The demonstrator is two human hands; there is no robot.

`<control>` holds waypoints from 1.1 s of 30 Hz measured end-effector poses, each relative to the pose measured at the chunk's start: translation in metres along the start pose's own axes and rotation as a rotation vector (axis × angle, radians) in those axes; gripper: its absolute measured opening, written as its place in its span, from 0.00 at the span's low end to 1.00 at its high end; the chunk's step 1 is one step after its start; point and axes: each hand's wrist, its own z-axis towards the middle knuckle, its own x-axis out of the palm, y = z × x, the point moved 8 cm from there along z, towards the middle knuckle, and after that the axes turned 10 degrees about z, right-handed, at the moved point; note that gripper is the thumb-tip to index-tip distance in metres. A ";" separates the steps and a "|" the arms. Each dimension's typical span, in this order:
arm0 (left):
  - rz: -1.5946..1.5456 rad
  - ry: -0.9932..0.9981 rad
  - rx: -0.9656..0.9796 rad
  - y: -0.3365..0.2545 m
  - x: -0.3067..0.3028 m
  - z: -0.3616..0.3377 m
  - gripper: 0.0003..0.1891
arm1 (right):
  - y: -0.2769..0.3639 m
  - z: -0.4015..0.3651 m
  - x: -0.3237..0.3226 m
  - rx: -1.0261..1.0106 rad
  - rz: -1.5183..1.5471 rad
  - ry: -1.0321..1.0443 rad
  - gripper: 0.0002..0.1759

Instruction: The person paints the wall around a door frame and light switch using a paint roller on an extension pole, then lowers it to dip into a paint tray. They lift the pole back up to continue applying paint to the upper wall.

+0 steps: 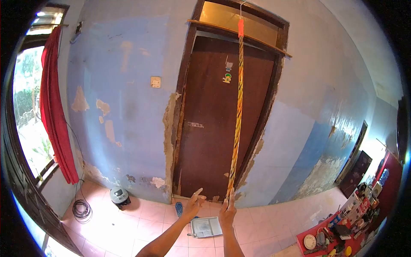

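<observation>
My right hand [228,213] is wrapped around the lower end of a long pole [238,111] twisted in yellow, orange and black. The pole rises nearly upright in front of the door, topped by a red grip [240,28] and a thin bent metal rod [242,8]. What the rod carries lies beyond the top edge of the view. Just left of the pole, my left hand [196,205] is raised with its fingers apart and nothing in it. A grey paint tray [206,227] lies on the floor between my forearms.
Ahead is a dark brown door [209,120] in a blue wall [128,98] with peeling patches. A helmet [120,196], a coiled cable [81,208] and a blue slipper [179,209] lie on the tiles. A cluttered red table [306,233] stands right; a red curtain [55,111] hangs left.
</observation>
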 end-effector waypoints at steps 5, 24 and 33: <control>0.037 0.035 0.049 -0.006 0.014 -0.006 0.29 | 0.013 0.001 0.004 -0.059 0.027 -0.007 0.29; 0.027 -0.065 -0.004 -0.015 -0.011 -0.020 0.24 | 0.084 0.117 -0.005 -0.087 0.060 -0.005 0.27; -0.041 -0.004 0.139 -0.037 0.031 0.021 0.12 | 0.026 0.000 -0.013 -0.143 0.113 -0.059 0.29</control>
